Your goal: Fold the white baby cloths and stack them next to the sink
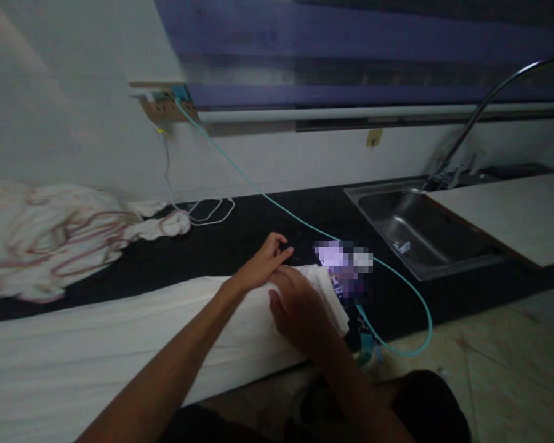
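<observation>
Neither hand shows a firm clench: the left hand (272,261) has its fingers loosely curled in the air with the thumb apart and nothing visible in it, while the right hand (301,309) rests palm down, and whether it pinches any fabric cannot be told. The two bare hands meet, the right fingertips close against the base of the left hand, over the far edge and right end of a long white cloth (166,314). This cloth lies along the front of a black countertop (249,240), running out of view at the left; its right end is folded into a thick, layered edge.

Just beyond that end lies a lit device (335,257), mostly blurred into blocks. A teal cable (263,194) loops out past the counter's front edge near the device and also climbs to a socket panel (166,109) on the pale wall. A teal strap (365,347) hangs at the counter's front edge.

Behind the white cloth, to the left, sits a crumpled heap of off-white fabric (74,234) with pinkish lines. A thin white cord (168,166) drops from the panel and coils beside it.

To the right, a steel sink (415,221) is partly covered by a pale board (512,209), with a curved faucet (471,121) above. Purple fabric (351,49) spans the upper wall, and a tiled floor (503,351) shows below.
</observation>
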